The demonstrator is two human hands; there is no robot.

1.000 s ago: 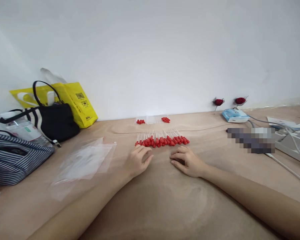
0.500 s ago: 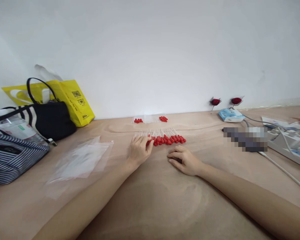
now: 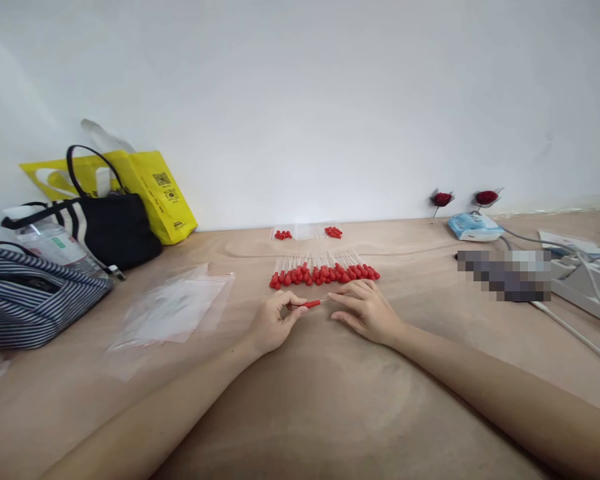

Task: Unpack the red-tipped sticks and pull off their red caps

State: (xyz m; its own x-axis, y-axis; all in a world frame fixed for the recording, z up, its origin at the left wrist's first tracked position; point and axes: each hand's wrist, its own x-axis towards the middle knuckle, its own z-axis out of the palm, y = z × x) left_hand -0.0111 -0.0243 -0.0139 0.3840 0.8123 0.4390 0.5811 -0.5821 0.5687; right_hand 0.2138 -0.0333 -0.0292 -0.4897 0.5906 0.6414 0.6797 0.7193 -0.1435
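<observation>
A row of several thin clear droppers with red bulbs [image 3: 325, 272] lies on the wooden table [image 3: 330, 400]. My left hand [image 3: 273, 321] pinches one red-bulbed dropper [image 3: 313, 303] by its bulb, just in front of the row. My right hand [image 3: 363, 310] rests beside it, fingers stretched toward the dropper's clear tip; whether they touch it is unclear. Two small clear bags with red pieces [image 3: 307, 233] lie farther back near the wall.
A stack of clear plastic bags [image 3: 173, 310] lies to the left. Beyond it sit a striped bag [image 3: 35, 297], a black handbag [image 3: 115, 230] and a yellow bag [image 3: 157, 193]. On the right are a blue-white packet [image 3: 475, 227], cables and a power strip [image 3: 587, 283].
My left hand reached into the row, took one dropper and drew it back toward me. My right hand shifted slightly forward toward it.
</observation>
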